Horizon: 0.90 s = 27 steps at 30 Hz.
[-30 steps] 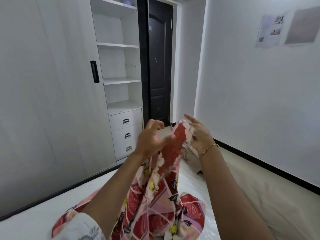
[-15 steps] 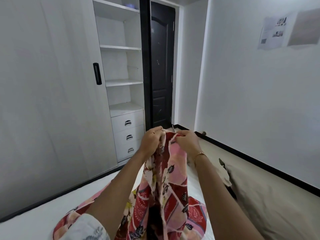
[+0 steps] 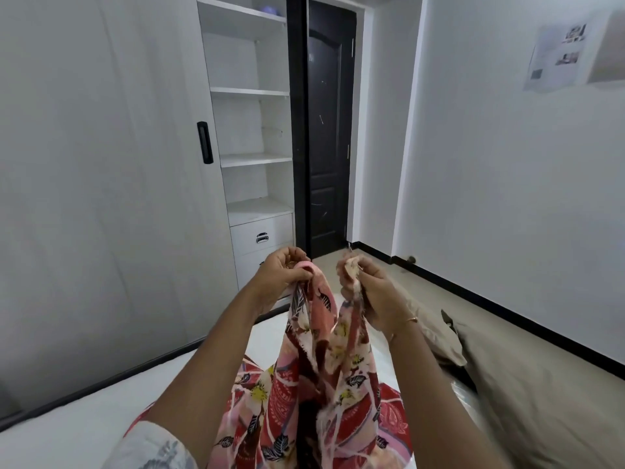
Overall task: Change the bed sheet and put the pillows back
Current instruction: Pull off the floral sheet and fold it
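Note:
A red and pink flowered sheet (image 3: 321, 377) hangs bunched from both my hands above the bare white mattress (image 3: 77, 411). My left hand (image 3: 282, 270) grips one part of its top edge, fingers curled round the cloth. A short gap to the right, my right hand (image 3: 367, 286) pinches another part of the same edge. The cloth between them sags in a V. The sheet's lower part lies heaped on the mattress under my forearms. A beige pillow (image 3: 537, 397) lies at the right.
A white wardrobe (image 3: 101, 164) with a black handle fills the left side. Open shelves and drawers (image 3: 260, 231) stand beside a dark door (image 3: 329, 130). A white wall with papers (image 3: 554, 55) runs along the right, above a strip of tan floor (image 3: 406, 286).
My hands, close together on the sheet's edge half a second ago, have drawn apart, opening a gap in the cloth between them. The view has tilted slightly.

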Each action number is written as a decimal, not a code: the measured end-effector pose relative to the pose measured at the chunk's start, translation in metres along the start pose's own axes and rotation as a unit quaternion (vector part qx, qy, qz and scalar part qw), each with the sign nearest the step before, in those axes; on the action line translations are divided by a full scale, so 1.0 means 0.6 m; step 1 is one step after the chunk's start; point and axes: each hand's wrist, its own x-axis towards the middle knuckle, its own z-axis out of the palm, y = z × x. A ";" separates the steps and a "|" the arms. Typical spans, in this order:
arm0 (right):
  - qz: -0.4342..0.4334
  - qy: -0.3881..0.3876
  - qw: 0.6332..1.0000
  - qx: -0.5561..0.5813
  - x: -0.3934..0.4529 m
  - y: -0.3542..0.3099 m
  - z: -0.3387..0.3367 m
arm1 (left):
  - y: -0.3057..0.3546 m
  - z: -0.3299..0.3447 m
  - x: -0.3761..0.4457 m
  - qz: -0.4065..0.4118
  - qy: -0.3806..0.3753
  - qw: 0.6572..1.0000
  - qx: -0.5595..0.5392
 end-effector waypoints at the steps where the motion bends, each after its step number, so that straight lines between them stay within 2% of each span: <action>1: 0.022 -0.039 0.999 0.016 -0.003 0.002 0.000 | 0.001 -0.003 -0.004 -0.003 0.011 1.000 -0.004; 2: 0.043 -0.066 0.997 0.007 -0.006 0.004 0.006 | 0.001 -0.006 -0.007 -0.004 0.012 1.000 -0.006; 5: 0.062 -0.069 0.984 -0.153 0.008 0.032 0.022 | 0.001 -0.008 -0.013 -0.004 0.016 1.000 0.023; 8: 0.051 -0.037 0.964 -0.257 0.018 0.058 0.033 | -0.002 -0.006 -0.012 0.055 0.089 0.987 0.120; 9: 0.033 -0.009 0.961 -0.273 0.020 0.063 0.035 | -0.004 -0.008 -0.010 0.090 0.121 0.967 0.206; 11: -0.010 0.047 0.956 -0.289 0.020 0.067 0.034 | -0.010 -0.018 -0.011 0.150 0.156 0.892 0.397; 12: -0.024 0.063 0.953 -0.294 0.020 0.066 0.034 | -0.016 -0.021 -0.010 0.163 0.161 0.874 0.429; 13: -0.029 0.072 0.951 -0.301 0.021 0.066 0.033 | -0.021 -0.022 -0.011 0.160 0.170 0.881 0.412; 14: -0.026 0.073 0.949 -0.306 0.021 0.064 0.031 | -0.021 -0.020 -0.013 0.135 0.186 0.914 0.334; 15: -0.019 0.068 0.952 -0.298 0.021 0.061 0.030 | -0.016 -0.017 -0.016 0.091 0.207 0.951 0.211; 16: -0.009 0.058 0.960 -0.275 0.019 0.058 0.027 | -0.011 -0.015 -0.016 0.031 0.214 0.974 0.073; 17: 0.002 0.048 0.969 -0.242 0.017 0.056 0.024 | -0.004 -0.011 -0.021 -0.039 0.198 0.978 -0.049; 18: 0.013 0.036 0.978 -0.205 0.015 0.054 0.021 | 0.000 -0.009 -0.025 -0.098 0.171 0.972 -0.126; 19: 0.023 0.030 0.984 -0.172 0.014 0.054 0.017 | 0.001 -0.010 -0.028 -0.135 0.140 0.968 -0.161; 21: 0.028 0.040 0.988 -0.149 0.013 0.055 0.010 | 0.001 -0.009 -0.032 -0.151 0.096 0.967 -0.181; 24: 0.002 0.088 0.976 -0.198 0.011 0.051 0.002 | 0.000 -0.004 -0.024 -0.145 0.078 0.962 -0.217; 25: -0.004 0.087 0.976 -0.200 0.010 0.047 0.001 | 0.003 -0.001 -0.022 -0.141 0.076 0.960 -0.228; 27: 0.018 0.026 0.983 -0.183 0.009 0.038 0.003 | 0.008 0.007 -0.016 -0.128 0.082 0.961 -0.231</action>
